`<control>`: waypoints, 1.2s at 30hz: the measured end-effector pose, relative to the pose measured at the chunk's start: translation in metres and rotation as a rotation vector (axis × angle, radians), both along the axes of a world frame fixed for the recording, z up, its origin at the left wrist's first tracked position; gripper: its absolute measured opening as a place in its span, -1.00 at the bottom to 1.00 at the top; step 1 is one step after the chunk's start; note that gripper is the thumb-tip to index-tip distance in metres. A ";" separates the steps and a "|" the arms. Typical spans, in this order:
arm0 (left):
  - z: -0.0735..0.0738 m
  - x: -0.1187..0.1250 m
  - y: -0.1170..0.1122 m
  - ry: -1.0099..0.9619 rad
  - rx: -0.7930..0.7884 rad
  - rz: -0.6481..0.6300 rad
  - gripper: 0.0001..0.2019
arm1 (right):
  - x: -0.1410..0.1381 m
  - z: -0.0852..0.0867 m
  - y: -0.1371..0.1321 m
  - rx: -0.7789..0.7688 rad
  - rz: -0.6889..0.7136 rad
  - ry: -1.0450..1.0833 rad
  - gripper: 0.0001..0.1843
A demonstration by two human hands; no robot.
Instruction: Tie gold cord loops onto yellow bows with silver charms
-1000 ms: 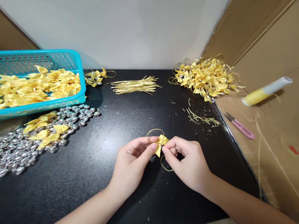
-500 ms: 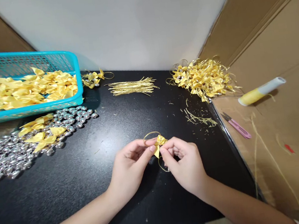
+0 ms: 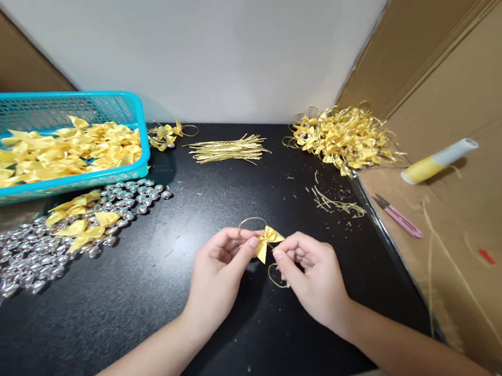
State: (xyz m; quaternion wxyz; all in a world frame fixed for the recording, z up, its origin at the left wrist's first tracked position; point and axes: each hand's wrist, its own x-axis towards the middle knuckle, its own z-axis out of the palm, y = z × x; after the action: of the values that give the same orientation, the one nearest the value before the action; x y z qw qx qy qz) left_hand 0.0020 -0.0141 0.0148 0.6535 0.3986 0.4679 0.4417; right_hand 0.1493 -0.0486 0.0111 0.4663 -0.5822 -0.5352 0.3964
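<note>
A small yellow ribbon bow (image 3: 266, 238) with a thin gold wire looped above and below it is held over the black table (image 3: 156, 309). My left hand (image 3: 222, 274) pinches the bow from the left with thumb and forefinger. From the right, my right hand (image 3: 314, 278) pinches the gold wire (image 3: 275, 279) just under the bow, fingers curled. Both hands hover near the middle of the table's front half.
A turquoise basket (image 3: 56, 187) of yellow bows sits at back left, with silver beads (image 3: 25, 255) and loose bows (image 3: 81, 224) in front. Gold wire pieces (image 3: 228, 150) lie at the back; finished bows (image 3: 345, 137) are heaped at back right. Pink snips (image 3: 398, 215) and a yellow-white tube (image 3: 440, 160) rest on cardboard.
The hands have turned the bow slightly; the wire loop below it now shows more. The view has shifted a little; nothing else on the table moved.
</note>
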 end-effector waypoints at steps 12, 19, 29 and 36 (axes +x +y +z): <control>-0.002 -0.002 0.002 -0.057 -0.056 0.010 -0.80 | 0.000 -0.003 0.001 -0.050 0.010 -0.029 -0.81; -0.003 -0.001 0.002 -0.056 -0.047 0.011 -0.77 | -0.001 -0.003 0.000 -0.054 0.005 -0.032 -0.80; 0.001 -0.001 -0.001 0.021 -0.007 -0.001 -0.79 | 0.000 -0.003 -0.001 -0.059 -0.004 -0.023 -0.80; 0.000 0.000 -0.003 0.026 -0.007 0.018 -0.79 | -0.003 -0.005 -0.002 -0.036 -0.018 0.043 -0.82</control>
State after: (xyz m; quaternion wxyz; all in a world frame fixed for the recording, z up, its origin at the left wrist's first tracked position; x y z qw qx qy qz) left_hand 0.0023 -0.0170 0.0150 0.6447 0.3979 0.4816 0.4406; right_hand 0.1467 -0.0505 0.0065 0.4706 -0.5866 -0.5127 0.4142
